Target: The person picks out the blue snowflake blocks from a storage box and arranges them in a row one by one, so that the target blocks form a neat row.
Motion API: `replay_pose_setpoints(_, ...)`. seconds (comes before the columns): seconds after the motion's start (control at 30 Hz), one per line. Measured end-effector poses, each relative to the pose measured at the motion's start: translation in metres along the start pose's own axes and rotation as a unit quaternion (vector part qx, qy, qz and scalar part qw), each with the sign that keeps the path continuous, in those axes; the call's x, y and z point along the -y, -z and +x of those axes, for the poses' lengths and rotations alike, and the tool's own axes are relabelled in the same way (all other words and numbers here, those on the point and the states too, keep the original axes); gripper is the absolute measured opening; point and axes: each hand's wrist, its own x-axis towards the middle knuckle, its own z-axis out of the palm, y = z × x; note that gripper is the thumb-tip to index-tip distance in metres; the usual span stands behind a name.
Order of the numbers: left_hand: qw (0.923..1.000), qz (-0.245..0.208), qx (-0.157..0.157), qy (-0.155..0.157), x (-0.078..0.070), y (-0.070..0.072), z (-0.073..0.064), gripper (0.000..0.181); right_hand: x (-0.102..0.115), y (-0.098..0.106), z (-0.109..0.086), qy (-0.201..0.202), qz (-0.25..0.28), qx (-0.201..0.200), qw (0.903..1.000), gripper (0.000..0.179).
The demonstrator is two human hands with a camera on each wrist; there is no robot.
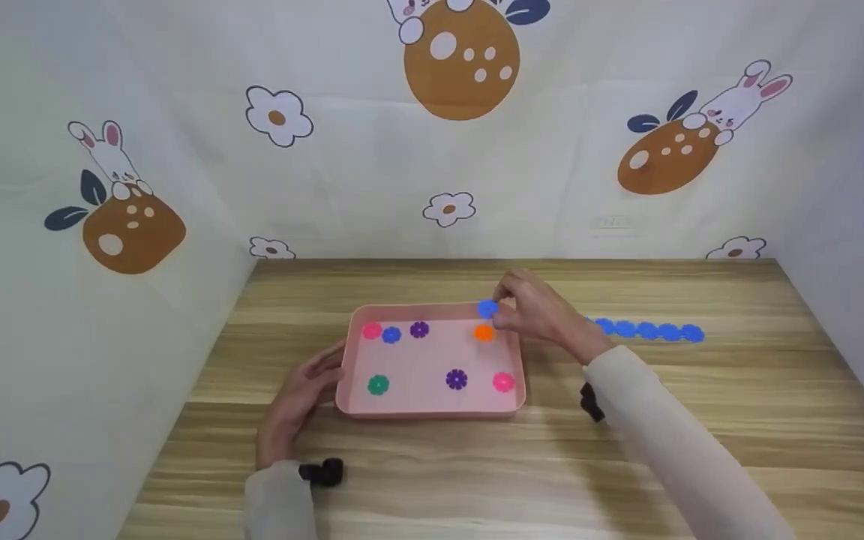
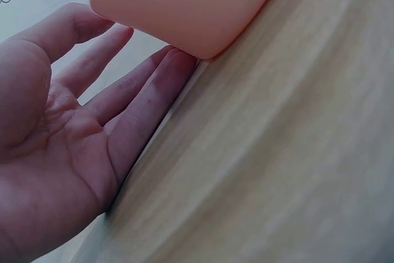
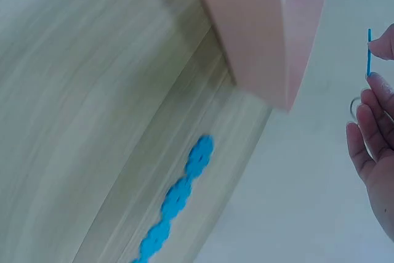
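Note:
My right hand [image 1: 541, 311] pinches a blue flower-shaped plastic disc [image 1: 487, 309] between thumb and fingers, above the back right corner of a pink tray [image 1: 417, 413]. Edge-on, the same disc [image 3: 369, 52] shows thin in the right wrist view. At the tray's left side rests my left hand [image 1: 301, 397], its fingers extended, fingertips right at the wall in the left wrist view. Inside the tray lie a blue disc [image 1: 391, 335], an orange disc [image 1: 484, 332], a green disc [image 1: 378, 385], two purple and two pink ones.
Right of the tray, a row of several blue discs [image 1: 649, 331] lies on the wooden table [image 1: 432, 480], partly behind my right hand. A pale cloth [image 1: 357, 165] with rabbits and flowers rises behind the table's back edge and along both sides.

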Motion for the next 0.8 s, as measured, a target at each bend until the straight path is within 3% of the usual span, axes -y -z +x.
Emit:
replay_pose_setpoints(0.4,1.0,-0.005,0.005,0.001,-0.002,0.0,0.0,0.055,-0.06,0.04,-0.041,-0.07,0.003,-0.032,0.997,0.03)
replay_pose_setpoints(0.67,0.9999,-0.005,-0.003,0.011,-0.002,-0.001,-0.001,0.053,-0.095,0.063,-0.068,-0.124,0.011,-0.065,0.9901,0.029)
replay_pose_setpoints(0.8,1.0,-0.005,-0.001,-0.008,0.0,-0.002,0.0,0.053,-0.111,0.073,-0.084,-0.134,0.011,-0.075,0.9881,0.028)
